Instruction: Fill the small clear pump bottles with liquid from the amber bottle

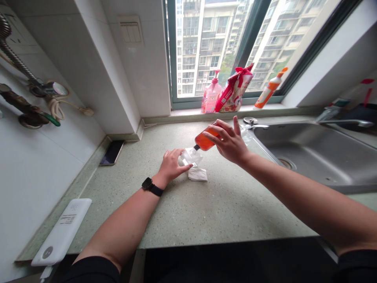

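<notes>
My right hand (229, 140) is wrapped round an orange bottle (204, 140), tilted with its dark neck pointing down and left. The neck meets a small clear container (191, 156) on the green speckled counter (206, 204). My left hand (173, 164), with a black watch on the wrist, holds that clear container from the left, fingers curled about it. A folded white cloth or tissue (197, 174) lies on the counter right beside the container, just under my left fingertips.
A steel sink (318, 157) with a tap is at the right. On the window sill stand a pink pump bottle (210, 95), a red refill pouch (234, 89) and an orange-white bottle (269, 89). A phone (112, 152) and a white power bank (63, 232) lie at the left.
</notes>
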Demonstrator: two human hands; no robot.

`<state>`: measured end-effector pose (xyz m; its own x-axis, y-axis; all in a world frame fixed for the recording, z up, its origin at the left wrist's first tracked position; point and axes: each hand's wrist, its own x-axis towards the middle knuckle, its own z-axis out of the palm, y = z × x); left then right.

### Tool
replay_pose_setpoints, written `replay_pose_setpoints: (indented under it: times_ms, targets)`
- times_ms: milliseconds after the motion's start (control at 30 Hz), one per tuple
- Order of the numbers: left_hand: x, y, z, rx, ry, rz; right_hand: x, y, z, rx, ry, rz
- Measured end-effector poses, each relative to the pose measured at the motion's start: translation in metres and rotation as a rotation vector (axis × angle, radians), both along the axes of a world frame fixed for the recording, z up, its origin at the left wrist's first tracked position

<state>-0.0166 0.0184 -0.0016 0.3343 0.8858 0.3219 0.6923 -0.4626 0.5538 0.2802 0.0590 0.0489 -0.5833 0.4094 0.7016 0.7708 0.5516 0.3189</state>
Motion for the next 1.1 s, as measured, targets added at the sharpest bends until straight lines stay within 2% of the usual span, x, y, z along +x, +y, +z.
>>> replay_pose_setpoints:
  times_ms: [1100]
  targets:
    - [0.001, -0.002, 0.002, -0.007, 0.013, 0.011, 0.003, -0.005, 0.027, -0.084, -0.140, 0.048]
